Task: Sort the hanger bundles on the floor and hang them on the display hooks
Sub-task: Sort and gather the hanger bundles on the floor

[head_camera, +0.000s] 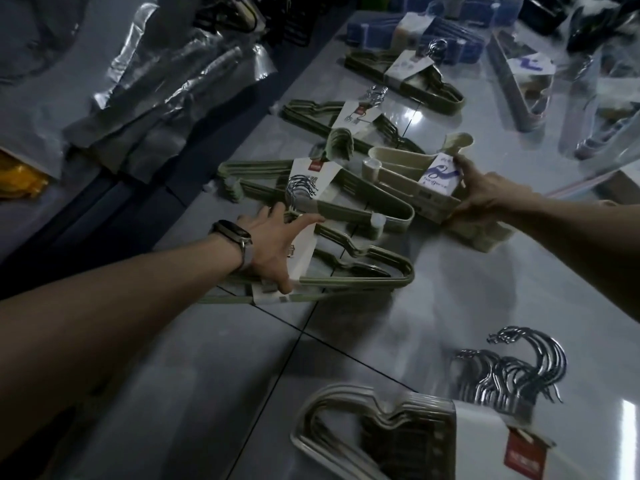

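Several bundles of hangers lie in a row on the grey tiled floor. My left hand (277, 244), with a watch on the wrist, grips the white paper band of a green hanger bundle (349, 268) near the middle. My right hand (481, 192) holds a beige plastic hanger bundle (408, 174) by its white and blue label. Between them lies another green bundle (311, 188) with chrome hooks. Two more green bundles (346, 119) (408, 74) lie farther back. A pale bundle with chrome hooks (433, 420) sits at the near right.
Crumpled clear plastic bags (166, 84) cover the floor at the left. A yellow item (17, 178) shows at the left edge. Blue packaged goods (440, 32) and clear-wrapped hanger packs (540, 81) crowd the back right. Bare tiles (519, 289) lie between the rows.
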